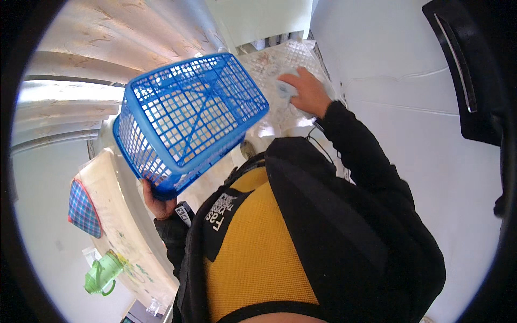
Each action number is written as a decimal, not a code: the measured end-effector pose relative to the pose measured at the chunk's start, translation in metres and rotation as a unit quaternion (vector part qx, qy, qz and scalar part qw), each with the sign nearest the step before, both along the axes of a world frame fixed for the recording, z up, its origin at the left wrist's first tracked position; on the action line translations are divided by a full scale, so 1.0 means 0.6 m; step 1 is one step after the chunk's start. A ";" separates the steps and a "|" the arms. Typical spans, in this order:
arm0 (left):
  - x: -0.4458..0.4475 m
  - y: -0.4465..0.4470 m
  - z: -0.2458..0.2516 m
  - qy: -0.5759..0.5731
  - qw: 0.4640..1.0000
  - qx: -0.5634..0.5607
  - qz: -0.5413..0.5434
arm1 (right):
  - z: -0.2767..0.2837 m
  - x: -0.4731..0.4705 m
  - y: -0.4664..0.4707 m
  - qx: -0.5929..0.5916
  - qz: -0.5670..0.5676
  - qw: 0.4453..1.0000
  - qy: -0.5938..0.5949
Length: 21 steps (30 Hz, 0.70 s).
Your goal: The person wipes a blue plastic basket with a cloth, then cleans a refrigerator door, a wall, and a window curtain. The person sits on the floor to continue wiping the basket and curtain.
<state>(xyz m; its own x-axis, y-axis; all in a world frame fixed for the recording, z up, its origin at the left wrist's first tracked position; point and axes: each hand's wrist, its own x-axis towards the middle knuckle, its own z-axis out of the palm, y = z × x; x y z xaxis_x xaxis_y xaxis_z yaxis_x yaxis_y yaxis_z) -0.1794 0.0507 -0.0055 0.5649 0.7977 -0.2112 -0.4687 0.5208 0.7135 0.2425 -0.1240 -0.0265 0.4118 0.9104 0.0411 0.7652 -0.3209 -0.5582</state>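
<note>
A blue plastic basket (198, 109) with a grid bottom is tipped, its underside turned towards me. My left hand (159, 202) grips it by the lower left corner, part of the fingers hidden behind its wall. Right of the basket, my right hand (309, 91) is closed on a pale, light-blue cloth (286, 88) against a table cover (268, 66) that looks like clear, patterned plastic. The cloth is partly hidden under my fingers.
A second table (133, 226) on the left bears a green jug (104, 273) and a blue checked cloth item (84, 208). Patterned curtains (133, 32) hang behind the basket. Dark cables (319, 147) run beside the covered table. A black object (456, 68) stands at the upper right.
</note>
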 end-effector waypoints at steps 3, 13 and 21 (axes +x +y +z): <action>0.012 -0.019 -0.003 0.072 0.997 -0.009 0.039 | 0.017 0.011 -0.016 0.113 -0.053 0.991 0.039; 0.078 -0.047 -0.007 0.016 0.999 -0.045 -0.019 | 0.115 -0.098 0.093 0.238 0.118 0.960 0.093; 0.049 -0.026 -0.033 -0.021 1.000 -0.014 -0.003 | -0.148 0.033 -0.115 -0.043 -0.048 0.994 0.085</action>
